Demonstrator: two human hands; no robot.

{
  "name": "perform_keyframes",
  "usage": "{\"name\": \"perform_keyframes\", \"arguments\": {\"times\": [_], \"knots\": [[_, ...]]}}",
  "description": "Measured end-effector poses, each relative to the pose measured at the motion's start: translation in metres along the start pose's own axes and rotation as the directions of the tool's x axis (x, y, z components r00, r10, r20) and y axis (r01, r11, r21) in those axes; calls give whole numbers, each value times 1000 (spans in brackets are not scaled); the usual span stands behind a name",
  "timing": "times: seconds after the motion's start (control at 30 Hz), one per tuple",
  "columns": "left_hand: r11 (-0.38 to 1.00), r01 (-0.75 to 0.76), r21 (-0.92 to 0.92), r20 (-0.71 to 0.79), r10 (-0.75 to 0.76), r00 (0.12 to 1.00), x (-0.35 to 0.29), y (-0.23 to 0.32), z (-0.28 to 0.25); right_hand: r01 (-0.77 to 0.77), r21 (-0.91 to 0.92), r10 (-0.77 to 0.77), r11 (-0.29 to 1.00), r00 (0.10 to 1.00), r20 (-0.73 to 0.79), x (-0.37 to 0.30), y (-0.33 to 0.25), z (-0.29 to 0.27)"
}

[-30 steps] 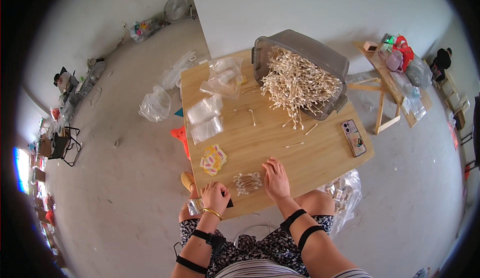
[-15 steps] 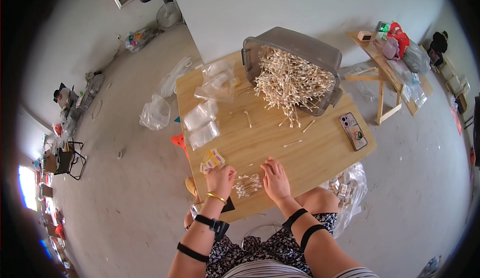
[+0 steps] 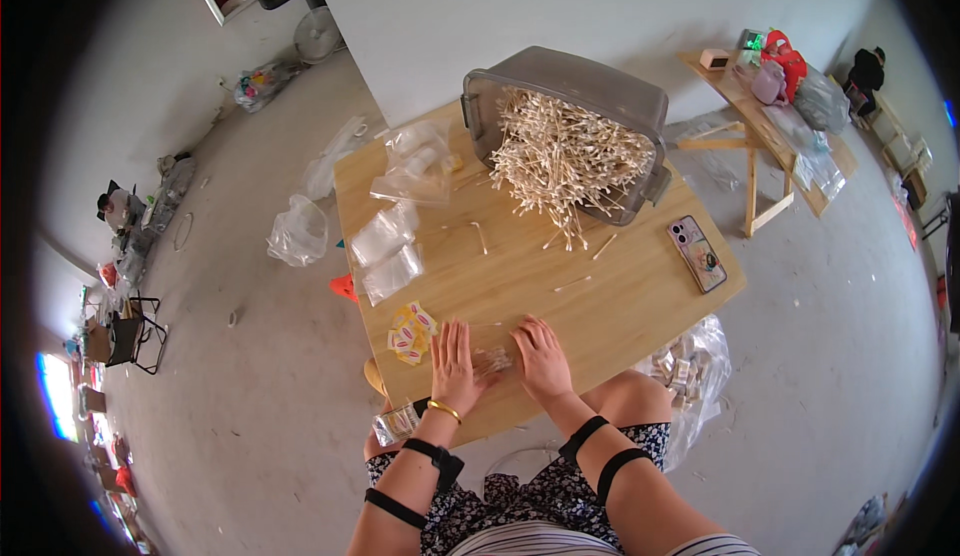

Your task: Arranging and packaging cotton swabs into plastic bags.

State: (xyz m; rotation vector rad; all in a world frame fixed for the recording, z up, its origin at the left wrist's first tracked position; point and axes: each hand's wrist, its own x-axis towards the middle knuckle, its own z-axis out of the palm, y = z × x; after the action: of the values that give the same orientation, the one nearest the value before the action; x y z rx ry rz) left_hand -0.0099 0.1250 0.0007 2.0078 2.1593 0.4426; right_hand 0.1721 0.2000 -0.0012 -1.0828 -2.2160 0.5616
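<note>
Swab bundle: the small bunch of cotton swabs [image 3: 491,360] is lying on the table [image 3: 640,276] between my two grips, and my left one is partly covering it.
Left grip: I am holding my left grip [image 3: 457,366] just left of the swab bundle, fingers straight and together, thumb reaching out toward the swabs; it is standing open, and I cannot tell whether anything is lying under the palm.
Right grip: I am resting my right grip [image 3: 541,358] just right of the swab bundle, fingers loosely curving, not closing on anything I can see.
Single swab: one thin swab [image 3: 485,324] is lying just beyond the swab bundle.
Packets: yellow-and-white packets [image 3: 411,334] are overlapping left of the swab bundle, slightly beyond it.
Clear bags: flat plastic bags [image 3: 388,246] are lying farther beyond the swab bundle, to its left.
Tub: a grey tub [image 3: 590,74] is lying on its side well beyond the swab bundle, and a big heap of swabs [image 3: 570,156] is spilling from its mouth.
Phone: a phone [image 3: 697,254] is lying well to the right of the swab bundle, beyond it.
</note>
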Motion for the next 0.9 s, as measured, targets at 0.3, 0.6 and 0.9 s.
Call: {"name": "perform_keyframes", "arguments": {"times": [0.3,0.6,0.9], "knots": [[988,-73,-139,112,88,990,38,-3,-6,-35,-16,36,999,999,38,-1,-1,-1],[999,-33,-23,-68,31,997,-16,18,11,-11,-25,11,1000,1000,27,0,3,-1],[989,-67,-129,-75,58,995,-12,9,17,-152,300,172,942,984,-42,9,-15,2]]}}
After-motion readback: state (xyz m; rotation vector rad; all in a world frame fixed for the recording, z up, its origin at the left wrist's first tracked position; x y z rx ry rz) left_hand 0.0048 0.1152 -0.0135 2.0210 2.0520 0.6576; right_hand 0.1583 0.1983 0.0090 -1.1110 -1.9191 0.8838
